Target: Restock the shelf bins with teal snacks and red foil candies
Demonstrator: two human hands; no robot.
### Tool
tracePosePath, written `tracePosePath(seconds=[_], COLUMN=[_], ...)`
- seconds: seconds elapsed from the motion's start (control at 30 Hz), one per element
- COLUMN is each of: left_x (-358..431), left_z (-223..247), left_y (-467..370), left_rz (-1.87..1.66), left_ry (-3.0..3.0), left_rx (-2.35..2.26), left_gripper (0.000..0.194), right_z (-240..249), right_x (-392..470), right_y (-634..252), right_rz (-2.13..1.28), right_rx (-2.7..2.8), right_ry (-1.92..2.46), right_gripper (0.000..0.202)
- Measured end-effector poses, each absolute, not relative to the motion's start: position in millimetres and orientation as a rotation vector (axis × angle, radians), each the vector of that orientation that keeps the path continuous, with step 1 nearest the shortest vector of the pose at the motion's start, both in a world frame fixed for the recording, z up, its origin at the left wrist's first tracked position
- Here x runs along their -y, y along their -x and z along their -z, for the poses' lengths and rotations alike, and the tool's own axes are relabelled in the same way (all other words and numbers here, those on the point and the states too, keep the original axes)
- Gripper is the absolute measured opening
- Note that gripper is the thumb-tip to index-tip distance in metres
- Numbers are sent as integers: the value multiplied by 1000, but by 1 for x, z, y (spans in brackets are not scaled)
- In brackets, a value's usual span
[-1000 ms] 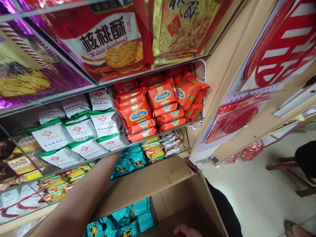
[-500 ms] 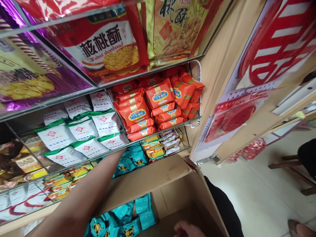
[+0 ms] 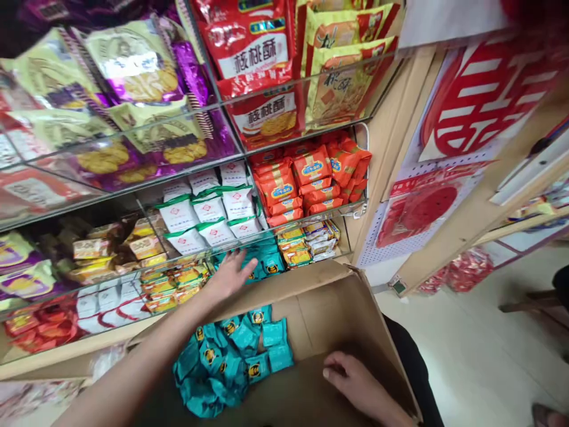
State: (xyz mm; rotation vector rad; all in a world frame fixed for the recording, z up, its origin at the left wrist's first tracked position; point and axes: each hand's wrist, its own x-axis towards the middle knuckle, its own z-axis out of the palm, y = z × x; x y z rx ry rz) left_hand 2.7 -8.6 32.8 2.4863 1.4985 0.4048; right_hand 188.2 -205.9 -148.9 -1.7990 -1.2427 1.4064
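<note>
My left hand (image 3: 232, 274) reaches over the cardboard box's raised flap to the lowest shelf tier. Its fingers are spread, and it lies over teal packets (image 3: 270, 261) in a shelf compartment; whether it touches them I cannot tell. The fingertips are partly blurred. Below, the open cardboard box (image 3: 329, 296) holds a heap of teal packets (image 3: 222, 362) with a black and yellow emblem. Inside the box's right half, my right hand (image 3: 351, 379) hangs loosely curled. A gap shows between thumb and fingers, with nothing visible in it.
Above the teal compartment stand orange packets (image 3: 313, 172) and white-and-green packets (image 3: 208, 210). Small yellow snack packs (image 3: 296, 246) lie beside it. Glass shelf edges run across the rack. A wooden post (image 3: 386, 136) and hanging red decorations (image 3: 418, 213) are at the right.
The view has pulled back, showing more shelves and more of the box. My left hand, hidden behind the flap before, now shows with spread fingers. My right hand is more fully in view.
</note>
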Motion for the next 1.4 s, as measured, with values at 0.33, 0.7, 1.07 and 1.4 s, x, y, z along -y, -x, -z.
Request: tracePosePath(seconds=[0.33,0.7,1.07,1.4], left_x=[136,137,145,157], left_z=[78,165,122,54], left_y=[74,79,62,9], left_rz=[120,359,-276,-650], left_ry=[-2666,-2621,-1933,-866], left_rx=[-944,-1322,-1349,-977], left_gripper=[55,29,23,41], right_z=[175,172,155,93], right_x=[216,224,220,201], right_y=[-186,-184,-178,-123], right_rz=[-1450,-1498,-1389,-1305], right_rx=[1210,1007,996,676], right_ry=[1713,1683,1662,1213], right_gripper=[24,25,26,28])
